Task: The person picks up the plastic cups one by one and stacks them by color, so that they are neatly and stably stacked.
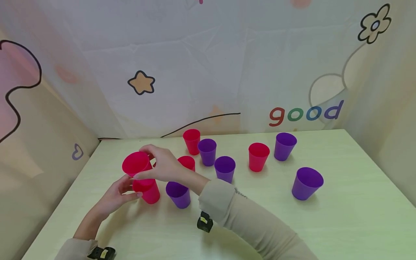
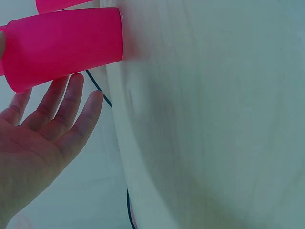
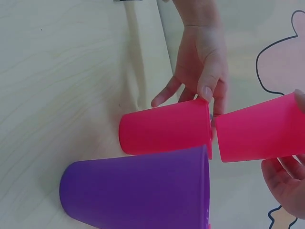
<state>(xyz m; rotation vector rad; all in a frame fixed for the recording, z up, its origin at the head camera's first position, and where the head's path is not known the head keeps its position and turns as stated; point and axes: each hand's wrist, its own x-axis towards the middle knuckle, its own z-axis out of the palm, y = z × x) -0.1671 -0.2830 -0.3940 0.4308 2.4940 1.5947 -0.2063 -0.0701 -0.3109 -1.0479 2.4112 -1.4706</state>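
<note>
My right hand [image 1: 165, 165] grips a red cup [image 1: 136, 164] by its sides, thumb near and fingers behind. This cup is upright, mouth up, just over a second red cup [image 1: 150, 194] standing on the table. In the right wrist view a narrow gap shows between the upper cup's base [image 3: 259, 131] and the lower cup's rim. My left hand [image 1: 112, 196] is beside the lower cup, its thumb touching near the rim. The left wrist view shows its fingers [image 2: 66, 107] spread and nearly straight alongside that cup [image 2: 66, 47].
A purple cup [image 1: 178, 196] stands just right of the lower red cup. Behind the right forearm are red cups [image 1: 191, 141] [image 1: 186, 162] and purple cups [image 1: 207, 153] [image 1: 225, 169]. Further right stand another red cup [image 1: 258, 157] and purple cups [image 1: 284, 147] [image 1: 305, 185] on the pale table [image 1: 351, 224].
</note>
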